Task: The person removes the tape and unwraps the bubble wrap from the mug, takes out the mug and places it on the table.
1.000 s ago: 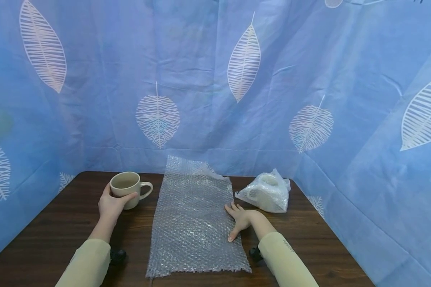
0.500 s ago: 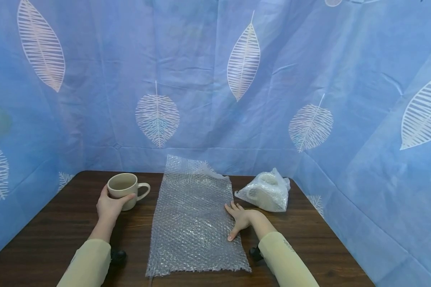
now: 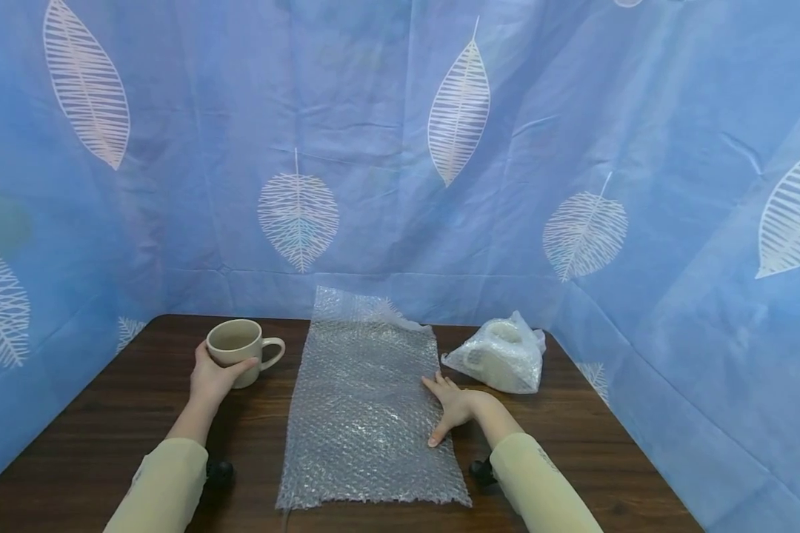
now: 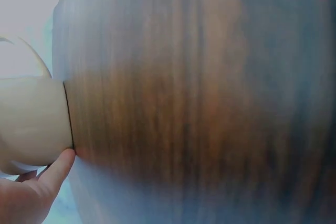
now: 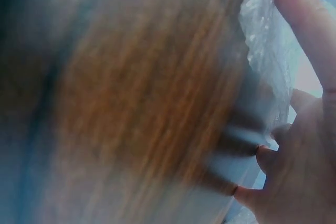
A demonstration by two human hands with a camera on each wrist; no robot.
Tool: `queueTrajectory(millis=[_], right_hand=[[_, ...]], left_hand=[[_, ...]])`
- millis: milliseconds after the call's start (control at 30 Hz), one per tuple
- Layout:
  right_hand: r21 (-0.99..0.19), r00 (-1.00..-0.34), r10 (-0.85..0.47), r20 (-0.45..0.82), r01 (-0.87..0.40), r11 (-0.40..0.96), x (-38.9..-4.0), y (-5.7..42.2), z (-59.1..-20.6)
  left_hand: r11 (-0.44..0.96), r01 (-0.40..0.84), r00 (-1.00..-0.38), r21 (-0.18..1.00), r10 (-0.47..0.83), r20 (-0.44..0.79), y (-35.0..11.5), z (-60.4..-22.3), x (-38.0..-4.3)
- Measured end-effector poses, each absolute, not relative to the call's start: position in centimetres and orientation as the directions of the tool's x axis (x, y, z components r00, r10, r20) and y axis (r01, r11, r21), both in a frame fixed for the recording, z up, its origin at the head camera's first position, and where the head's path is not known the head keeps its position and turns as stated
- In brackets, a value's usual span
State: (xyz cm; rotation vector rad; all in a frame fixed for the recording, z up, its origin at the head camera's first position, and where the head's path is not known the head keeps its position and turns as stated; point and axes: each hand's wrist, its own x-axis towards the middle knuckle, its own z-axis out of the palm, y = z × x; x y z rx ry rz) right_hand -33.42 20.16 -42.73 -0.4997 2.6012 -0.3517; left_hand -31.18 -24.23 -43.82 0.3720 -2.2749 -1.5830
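A cream mug [image 3: 235, 348] stands upright at the back left of the table, its handle pointing right. My left hand [image 3: 215, 376] grips its body from the near left side, thumb across the front. In the left wrist view the mug [image 4: 32, 121] has its base at the wood, with a fingertip low beside it. A sheet of bubble wrap [image 3: 370, 400] lies flat in the middle of the table. Spread fingers of my right hand [image 3: 455, 406] rest on its right edge. The right wrist view shows the bubble wrap [image 5: 260, 22] under the thumb.
A second mug wrapped in bubble wrap [image 3: 500, 359] sits at the back right, beyond my right hand. The dark wooden table [image 3: 560, 444] ends at a blue curtain [image 3: 373, 215] with white leaf prints. Dark wrist cameras [image 3: 220, 472] show below both forearms.
Both hands, the mug and the bubble wrap keep nearly the same places. The whole head view has shifted slightly.
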Motion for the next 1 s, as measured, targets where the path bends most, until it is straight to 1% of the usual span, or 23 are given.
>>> queueTrajectory(millis=[133,300,467,733,1000], right_hand=[[-0.344,-0.831,-0.416,-0.369,-0.293,0.892,-33.4,20.5,-43.0],[-0.398,-0.822,-0.446,-0.354,-0.299,0.867,-33.0,20.5,-42.5],[-0.442,-0.823,-0.464,-0.328,-0.301,0.845,-32.5,20.5,-42.3],[-0.471,-0.792,-0.533,-0.297,-0.364,0.804,-32.4,20.9,-42.1],[-0.505,-0.779,-0.574,-0.254,-0.399,0.765,-31.9,21.3,-41.8]], left_hand=[[0.356,-0.014,-0.916,0.935,-0.379,0.13,-24.3,-43.8,-31.3],[0.374,-0.025,-0.926,0.927,-0.357,0.119,-24.4,-43.7,-31.3],[0.411,-0.028,-0.947,0.911,-0.303,0.108,-24.8,-43.6,-31.0],[0.475,-0.009,-0.971,0.88,-0.216,0.106,-25.6,-43.3,-30.3],[0.541,0.011,-0.977,0.841,-0.173,0.124,-26.2,-42.3,-29.7]])
